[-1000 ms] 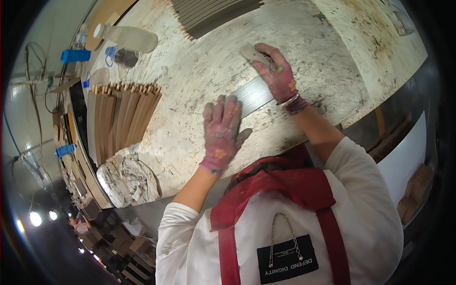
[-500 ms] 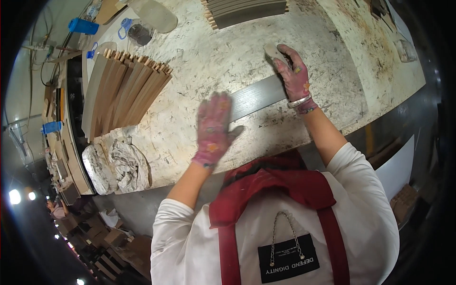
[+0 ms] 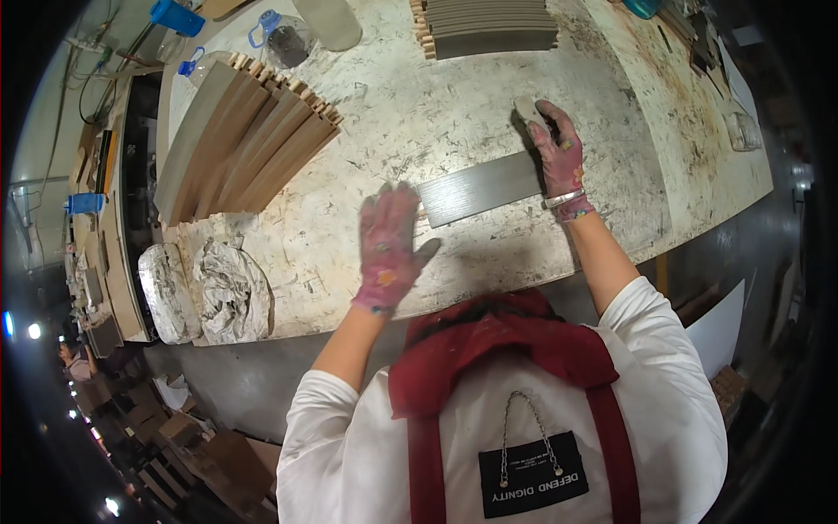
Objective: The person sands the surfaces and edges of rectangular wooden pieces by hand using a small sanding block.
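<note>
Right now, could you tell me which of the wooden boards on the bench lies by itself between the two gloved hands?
The single grey board lying flat near the bench's front edge. The right hand rests at its far end, the left hand at its near end; the others sit in stacks.

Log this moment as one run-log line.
left hand: flat on workbench, beside grey plank end | right hand: pressing pale sanding block at plank's far end | left of them: fanned wooden slats

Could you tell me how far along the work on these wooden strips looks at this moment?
Possibly done: a neat stack of strips at the table's far edge. In hand: the left hand steadies a grey strip while the right hand presses a pale pad at its end. Seemingly left: the fanned strips.
</note>
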A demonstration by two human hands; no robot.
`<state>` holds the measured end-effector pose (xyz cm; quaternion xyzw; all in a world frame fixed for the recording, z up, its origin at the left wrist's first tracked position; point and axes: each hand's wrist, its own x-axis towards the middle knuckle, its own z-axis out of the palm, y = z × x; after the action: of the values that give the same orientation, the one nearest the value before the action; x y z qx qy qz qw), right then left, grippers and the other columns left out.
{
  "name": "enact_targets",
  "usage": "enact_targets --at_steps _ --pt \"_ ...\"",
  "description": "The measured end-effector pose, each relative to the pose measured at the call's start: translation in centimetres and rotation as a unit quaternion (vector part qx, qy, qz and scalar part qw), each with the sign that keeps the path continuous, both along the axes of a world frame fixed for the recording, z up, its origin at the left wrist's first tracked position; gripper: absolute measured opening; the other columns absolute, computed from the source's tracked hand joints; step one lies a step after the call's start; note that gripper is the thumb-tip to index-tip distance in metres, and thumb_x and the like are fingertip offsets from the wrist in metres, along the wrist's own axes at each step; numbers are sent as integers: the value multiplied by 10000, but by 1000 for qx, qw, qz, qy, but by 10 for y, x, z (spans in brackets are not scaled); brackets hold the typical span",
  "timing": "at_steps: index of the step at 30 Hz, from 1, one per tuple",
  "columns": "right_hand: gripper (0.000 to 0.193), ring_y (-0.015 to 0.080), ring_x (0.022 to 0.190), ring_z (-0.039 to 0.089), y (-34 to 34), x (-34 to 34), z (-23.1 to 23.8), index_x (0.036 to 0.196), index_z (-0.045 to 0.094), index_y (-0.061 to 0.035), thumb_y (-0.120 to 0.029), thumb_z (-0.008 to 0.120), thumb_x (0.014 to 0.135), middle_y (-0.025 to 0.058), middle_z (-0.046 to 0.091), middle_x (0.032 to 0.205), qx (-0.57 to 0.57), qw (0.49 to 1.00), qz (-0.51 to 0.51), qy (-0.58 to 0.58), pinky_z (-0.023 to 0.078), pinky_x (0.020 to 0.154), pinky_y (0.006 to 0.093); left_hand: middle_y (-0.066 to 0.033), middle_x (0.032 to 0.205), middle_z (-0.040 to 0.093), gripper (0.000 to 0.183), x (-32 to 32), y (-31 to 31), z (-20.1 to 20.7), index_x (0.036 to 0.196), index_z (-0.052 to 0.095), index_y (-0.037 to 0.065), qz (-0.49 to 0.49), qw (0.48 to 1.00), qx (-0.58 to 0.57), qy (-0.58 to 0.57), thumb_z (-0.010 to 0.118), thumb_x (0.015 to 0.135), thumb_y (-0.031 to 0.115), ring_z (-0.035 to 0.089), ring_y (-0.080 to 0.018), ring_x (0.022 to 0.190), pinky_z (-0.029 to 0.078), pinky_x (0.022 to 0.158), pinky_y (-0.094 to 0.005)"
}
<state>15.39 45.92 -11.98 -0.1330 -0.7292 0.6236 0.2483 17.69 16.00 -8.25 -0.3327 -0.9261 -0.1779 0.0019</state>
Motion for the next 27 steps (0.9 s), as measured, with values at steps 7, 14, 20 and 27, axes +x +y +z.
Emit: enact_targets --at_steps 7,14,20,27 --pt "520 276 1243 528 -5 5 19 1305 556 4 -294 688 901 154 559 1338 37 998 2 -52 386 1073 361 -223 1348 497 841 -5 28 -2 1379 481 26 -6 995 95 35 838 664 290 440 -428 1280 346 1092 -504" --pt "492 206 1037 622 -7 7 16 1307 547 -4 -254 679 905 118 624 1202 -248 968 0 -28 526 863 308 -138 1243 572 684 -20 13 40 1338 560 106 -29 990 48 -127 801 738 331 533 -345 1147 443 1004 -429" --pt "464 170 940 656 -5 19 75 1329 541 -25 -219 658 925 90 672 1104 -290 956 41 5 538 827 299 -85 1179 699 351 -46 -121 31 1225 662 85 188 845 176 -469 638 879 133 655 -161 1020 516 923 -287" --pt "456 156 891 641 -6 24 39 1312 516 15 -185 653 925 98 656 1081 -331 935 106 -67 537 738 285 -130 1315 578 632 -46 -70 53 1326 566 99 95 992 -5 88 782 784 338 535 -336 1224 437 1019 -425"
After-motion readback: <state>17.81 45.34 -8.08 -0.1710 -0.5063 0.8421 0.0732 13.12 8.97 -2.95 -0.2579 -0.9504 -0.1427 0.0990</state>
